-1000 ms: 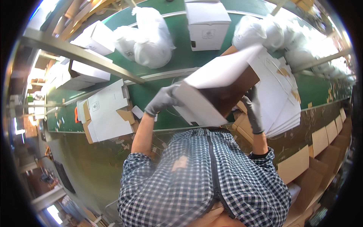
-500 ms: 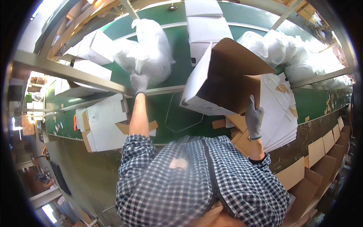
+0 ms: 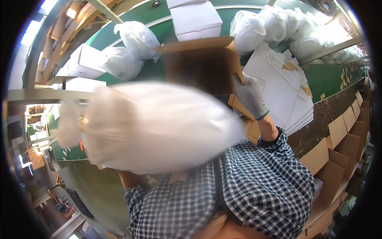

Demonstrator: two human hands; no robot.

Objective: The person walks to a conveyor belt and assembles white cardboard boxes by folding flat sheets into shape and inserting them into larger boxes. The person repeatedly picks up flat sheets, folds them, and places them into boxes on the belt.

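Note:
A stuffed white plastic bag, tied at its neck, hangs in the air close to the camera and is smeared by motion. It covers my left hand; only a bit of the left forearm shows below it. The raised bag and the earlier grip on its neck show that hand is closed on it. My right hand, in a grey glove, grips the right edge of an open cardboard box. The box is brown inside, its mouth turned toward me, just beyond the bag.
Flattened white cartons lie stacked right of the box. More filled bags line the far right; two others sit far left. Closed white boxes stand on the green conveyor. Open brown cartons stand in a row at right.
The bag in my left hand has come up off the green surface and toward me. The box has shifted left and turned its mouth toward me, with my right hand still on its edge.

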